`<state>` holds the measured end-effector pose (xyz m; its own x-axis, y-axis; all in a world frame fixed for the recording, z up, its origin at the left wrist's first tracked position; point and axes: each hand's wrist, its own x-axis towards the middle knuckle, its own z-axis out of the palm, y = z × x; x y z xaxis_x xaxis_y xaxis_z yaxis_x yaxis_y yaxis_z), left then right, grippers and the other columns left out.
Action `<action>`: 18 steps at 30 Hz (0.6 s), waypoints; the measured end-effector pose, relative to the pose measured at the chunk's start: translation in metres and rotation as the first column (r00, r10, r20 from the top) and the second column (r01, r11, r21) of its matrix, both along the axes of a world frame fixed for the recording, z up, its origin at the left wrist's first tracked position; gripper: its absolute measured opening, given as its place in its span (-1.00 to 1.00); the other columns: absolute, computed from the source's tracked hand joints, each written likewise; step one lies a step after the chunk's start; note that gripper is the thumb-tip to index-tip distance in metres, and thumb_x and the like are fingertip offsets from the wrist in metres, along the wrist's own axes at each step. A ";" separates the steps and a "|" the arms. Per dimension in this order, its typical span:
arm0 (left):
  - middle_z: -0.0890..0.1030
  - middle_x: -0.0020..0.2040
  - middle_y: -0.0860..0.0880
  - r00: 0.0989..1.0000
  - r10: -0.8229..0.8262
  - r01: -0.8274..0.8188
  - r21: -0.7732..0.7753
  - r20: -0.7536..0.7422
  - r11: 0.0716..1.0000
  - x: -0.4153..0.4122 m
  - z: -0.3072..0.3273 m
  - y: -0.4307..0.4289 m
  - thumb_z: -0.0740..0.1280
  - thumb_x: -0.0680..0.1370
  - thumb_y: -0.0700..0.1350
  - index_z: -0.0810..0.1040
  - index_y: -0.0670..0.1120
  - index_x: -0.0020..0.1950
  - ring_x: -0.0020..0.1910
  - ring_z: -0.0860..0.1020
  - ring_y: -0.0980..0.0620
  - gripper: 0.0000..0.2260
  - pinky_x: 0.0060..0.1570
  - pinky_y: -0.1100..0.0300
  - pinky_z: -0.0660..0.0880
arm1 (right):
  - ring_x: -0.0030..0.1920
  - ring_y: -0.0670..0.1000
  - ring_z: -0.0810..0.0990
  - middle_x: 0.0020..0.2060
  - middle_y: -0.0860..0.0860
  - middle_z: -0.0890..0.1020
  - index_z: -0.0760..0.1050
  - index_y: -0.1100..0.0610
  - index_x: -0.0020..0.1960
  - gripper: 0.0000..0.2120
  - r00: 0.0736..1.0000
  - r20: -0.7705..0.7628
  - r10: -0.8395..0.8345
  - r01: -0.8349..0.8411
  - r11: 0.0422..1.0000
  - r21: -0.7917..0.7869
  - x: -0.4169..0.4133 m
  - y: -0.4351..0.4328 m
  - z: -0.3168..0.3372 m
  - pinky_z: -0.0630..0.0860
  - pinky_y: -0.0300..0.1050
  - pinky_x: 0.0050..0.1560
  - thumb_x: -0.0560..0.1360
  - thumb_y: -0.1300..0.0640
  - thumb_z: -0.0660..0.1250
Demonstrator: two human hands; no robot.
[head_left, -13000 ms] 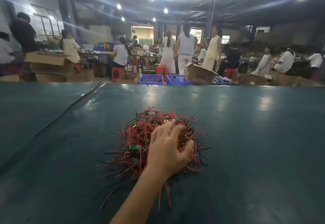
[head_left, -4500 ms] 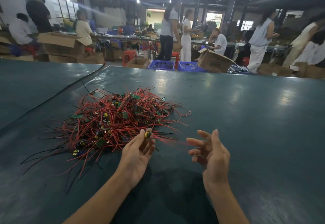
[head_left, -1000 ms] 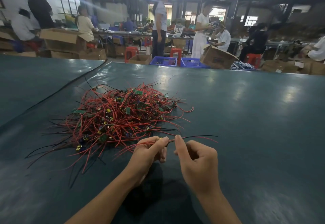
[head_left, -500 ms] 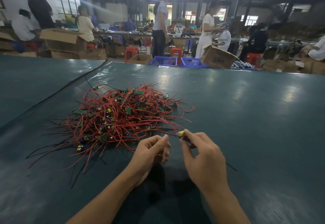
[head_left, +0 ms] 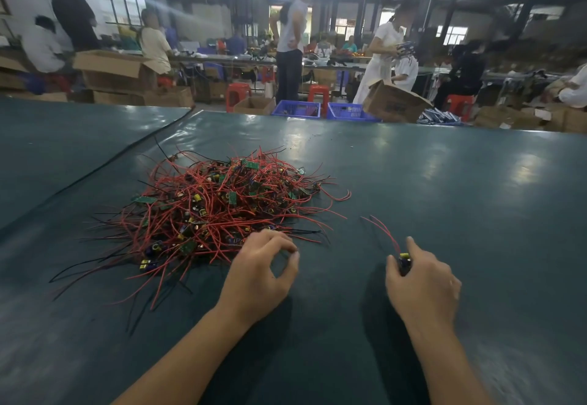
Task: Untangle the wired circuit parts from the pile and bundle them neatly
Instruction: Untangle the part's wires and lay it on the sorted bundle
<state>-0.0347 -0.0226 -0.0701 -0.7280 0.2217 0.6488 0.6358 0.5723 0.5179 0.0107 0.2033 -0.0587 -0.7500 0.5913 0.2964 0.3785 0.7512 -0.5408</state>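
Note:
A tangled pile of red and black wires with small green circuit boards (head_left: 219,207) lies on the dark green table (head_left: 444,188), left of centre. My right hand (head_left: 422,280) pinches one separated circuit part (head_left: 404,260) between thumb and fingers; its red wires stick up and to the left. This part is to the right of the pile, apart from it. My left hand (head_left: 260,274) hovers at the pile's near right edge with curled fingers, thumb and forefinger close together; nothing is visibly held in it.
A seam runs across the table's left side (head_left: 104,166). Beyond the far edge are blue crates (head_left: 324,109), cardboard boxes (head_left: 394,104), red stools and several people at other tables. Bare table surface lies right of my right hand.
My right hand has carried the single part to the right, away from my left hand. My left hand has let go of the wire and sits by the pile's edge.

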 end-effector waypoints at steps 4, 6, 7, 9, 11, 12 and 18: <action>0.55 0.26 -0.08 0.959 0.253 -0.281 -0.300 -0.129 0.912 -0.014 0.001 -0.014 0.40 0.48 -0.17 0.61 -0.11 0.19 0.27 0.48 -0.08 -0.72 0.27 -0.01 0.39 | 0.27 0.19 0.49 0.25 0.10 0.59 0.43 0.14 0.43 -0.53 0.985 -0.072 0.155 -0.155 0.988 0.000 0.002 -0.022 0.001 0.34 0.09 0.31 0.54 0.09 0.35; 0.55 0.29 -0.03 0.936 0.351 -0.335 -0.396 -0.036 0.855 -0.019 -0.003 -0.022 0.30 0.54 -0.13 0.49 -0.07 0.37 0.28 0.47 -0.04 -0.62 0.33 0.02 0.30 | 0.29 0.15 0.49 0.27 0.07 0.59 0.45 0.15 0.42 -0.54 0.963 -0.109 0.245 -0.250 0.967 -0.037 0.004 -0.034 -0.001 0.35 0.04 0.33 0.53 0.11 0.36; 0.57 0.25 0.00 0.927 0.375 -0.342 -0.420 -0.004 0.841 -0.021 -0.005 -0.025 0.26 0.57 -0.10 0.44 -0.05 0.42 0.24 0.49 -0.03 -0.60 0.31 0.04 0.29 | 0.30 0.12 0.48 0.27 0.05 0.58 0.44 0.14 0.42 -0.54 0.951 -0.125 0.284 -0.294 0.953 -0.072 0.004 -0.039 -0.002 0.36 0.02 0.33 0.54 0.11 0.36; 0.64 0.12 0.02 0.922 0.386 -0.346 -0.416 0.014 0.841 -0.022 -0.005 -0.029 0.26 0.60 -0.06 0.49 -0.04 0.39 0.11 0.55 -0.04 -0.65 0.22 0.04 0.32 | 0.31 0.06 0.46 0.28 0.00 0.57 0.43 0.11 0.44 -0.54 0.931 -0.142 0.338 -0.354 0.929 -0.106 0.004 -0.047 -0.005 0.36 -0.04 0.34 0.55 0.09 0.34; 0.69 -0.07 0.03 0.932 0.361 -0.347 -0.359 -0.028 0.867 -0.021 -0.002 -0.029 0.34 0.58 -0.09 0.65 -0.05 0.18 -0.06 0.60 -0.05 -0.80 0.10 0.01 0.36 | 0.30 0.01 0.44 0.28 -0.06 0.56 0.42 0.07 0.44 -0.54 0.916 -0.151 0.371 -0.390 0.913 -0.121 0.004 -0.053 -0.008 0.33 -0.12 0.32 0.56 0.06 0.33; 0.69 -0.15 0.04 0.938 0.342 -0.344 -0.326 -0.065 0.881 -0.019 -0.001 -0.027 0.38 0.56 -0.11 0.69 -0.05 0.06 -0.14 0.61 -0.05 -0.86 0.05 0.01 0.37 | 0.29 -0.01 0.43 0.27 -0.08 0.56 0.42 0.06 0.44 -0.54 0.909 -0.155 0.386 -0.406 0.905 -0.129 0.005 -0.055 -0.008 0.31 -0.16 0.31 0.56 0.06 0.33; 0.68 -0.19 0.07 0.969 0.088 -0.127 -0.159 -0.230 0.979 -0.003 0.007 -0.009 0.32 0.57 -0.05 0.69 -0.09 -0.03 -0.24 0.60 0.03 -0.83 -0.09 0.02 0.48 | 0.03 -0.20 0.60 -0.02 -0.12 0.68 0.63 0.08 0.19 -0.73 0.857 -0.282 0.432 -0.508 0.801 -0.316 0.004 -0.072 -0.009 0.49 -0.31 0.09 0.54 0.03 0.38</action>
<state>-0.0372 -0.0315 -0.0634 -0.5968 0.2716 0.7550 0.6530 0.7112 0.2604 0.0149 0.1308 -0.0680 -0.9163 0.2730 0.2930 -0.1056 0.5411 -0.8343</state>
